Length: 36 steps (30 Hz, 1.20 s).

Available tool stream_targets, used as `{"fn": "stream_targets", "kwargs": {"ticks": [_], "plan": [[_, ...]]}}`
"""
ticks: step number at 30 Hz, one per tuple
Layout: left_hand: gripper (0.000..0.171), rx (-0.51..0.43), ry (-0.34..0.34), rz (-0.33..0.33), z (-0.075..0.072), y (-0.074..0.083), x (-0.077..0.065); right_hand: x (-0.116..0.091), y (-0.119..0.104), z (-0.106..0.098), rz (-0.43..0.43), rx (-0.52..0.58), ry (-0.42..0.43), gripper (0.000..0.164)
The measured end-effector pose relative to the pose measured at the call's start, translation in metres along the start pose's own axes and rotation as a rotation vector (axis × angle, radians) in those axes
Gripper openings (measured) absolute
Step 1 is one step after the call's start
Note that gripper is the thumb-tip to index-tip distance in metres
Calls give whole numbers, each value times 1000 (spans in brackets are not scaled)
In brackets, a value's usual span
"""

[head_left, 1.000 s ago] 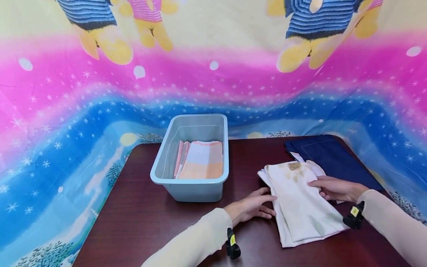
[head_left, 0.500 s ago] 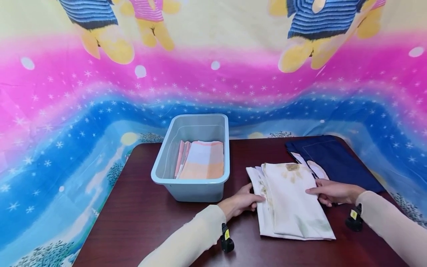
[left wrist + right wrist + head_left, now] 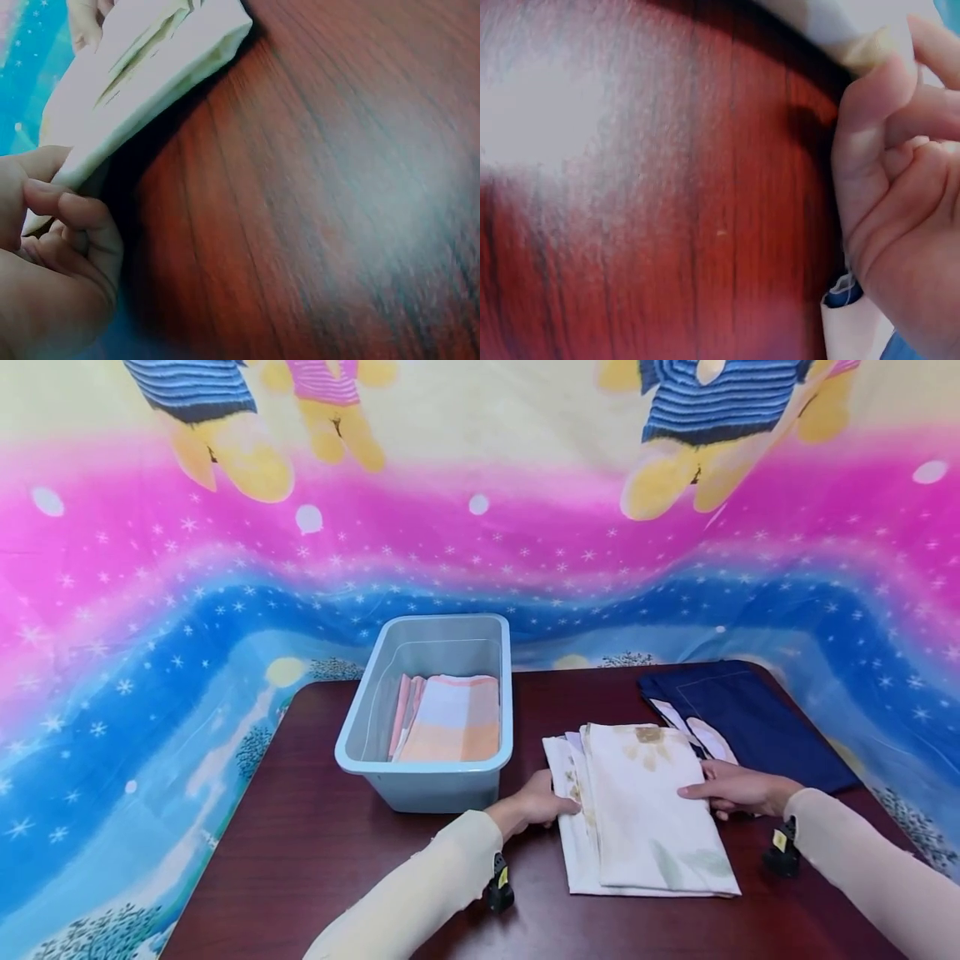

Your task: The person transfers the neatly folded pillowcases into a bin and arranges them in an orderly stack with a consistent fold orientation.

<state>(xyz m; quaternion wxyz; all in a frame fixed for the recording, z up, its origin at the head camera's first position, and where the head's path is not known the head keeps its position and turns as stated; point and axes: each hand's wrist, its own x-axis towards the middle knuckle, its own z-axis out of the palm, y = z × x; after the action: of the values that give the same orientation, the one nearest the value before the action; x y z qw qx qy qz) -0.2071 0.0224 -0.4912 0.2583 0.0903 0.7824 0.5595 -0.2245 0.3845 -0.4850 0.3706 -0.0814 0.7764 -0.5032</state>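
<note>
In the head view a folded white cloth (image 3: pixel 652 818) with a brown flower and pale green leaves is held above the dark wooden table, right of the tub. My left hand (image 3: pixel 534 802) pinches its left edge, thumb on top and fingers curled beneath. On the opposite edge my right hand (image 3: pixel 738 787) grips it in the same way. The left wrist view shows the left fingers (image 3: pixel 90 217) bent under the fabric, with a dark gap below it. In the right wrist view the right thumb and fingers hold a corner of the white cloth (image 3: pixel 817 22).
A grey-blue plastic tub (image 3: pixel 435 789) stands left of the cloth, with folded checked orange, white and pink cloths (image 3: pixel 453 718) inside. Behind the right hand lies a folded navy cloth (image 3: pixel 738 714) with a pale print. A patterned curtain (image 3: pixel 480 560) hangs behind the table (image 3: pixel 300 852).
The white cloth has shifted left and straightened. My left hand, earlier spread beside its left edge, now pinches that edge. The right hand keeps its grip and has moved slightly left.
</note>
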Motion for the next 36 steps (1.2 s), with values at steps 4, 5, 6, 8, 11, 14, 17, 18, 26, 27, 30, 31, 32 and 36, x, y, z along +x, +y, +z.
{"fn": "stream_targets", "kwargs": {"ticks": [4,5,6,8,11,14,17,18,26,27,30,31,32,36], "plan": [[12,12,-7,11,-1,-3,2,2,3,-3,-7,1,-23,37],[12,14,-9,17,-1,-4,1,2,4,-4,-9,0,-28,35],[11,15,-11,23,-1,-4,1,2,5,-4,-7,-2,-31,33],[11,24,-18,32,-1,-5,1,1,6,-5,0,3,-35,30],[12,30,-15,32,-2,-6,0,0,7,-5,5,5,-35,29],[13,33,-1,31,-2,-7,-1,-1,7,-5,5,-3,-27,28],[13,35,9,25,0,-7,-1,-2,7,-5,-1,-11,-21,29],[13,38,10,24,0,-6,-1,-3,7,-5,-5,-12,-19,29],[13,36,2,24,2,-2,-3,-5,6,-4,-4,-14,-16,35],[13,33,2,20,2,-2,-4,-5,6,-4,-7,-10,-18,35],[12,34,2,18,3,-2,-4,-5,5,-4,-7,3,-28,36],[12,34,0,21,3,-2,-3,-5,5,-4,-4,6,-30,36],[11,30,-3,23,3,-3,-3,-5,5,-4,-6,5,-30,36],[11,25,-7,26,3,-3,-1,-5,6,-5,-16,2,-26,36]]}}
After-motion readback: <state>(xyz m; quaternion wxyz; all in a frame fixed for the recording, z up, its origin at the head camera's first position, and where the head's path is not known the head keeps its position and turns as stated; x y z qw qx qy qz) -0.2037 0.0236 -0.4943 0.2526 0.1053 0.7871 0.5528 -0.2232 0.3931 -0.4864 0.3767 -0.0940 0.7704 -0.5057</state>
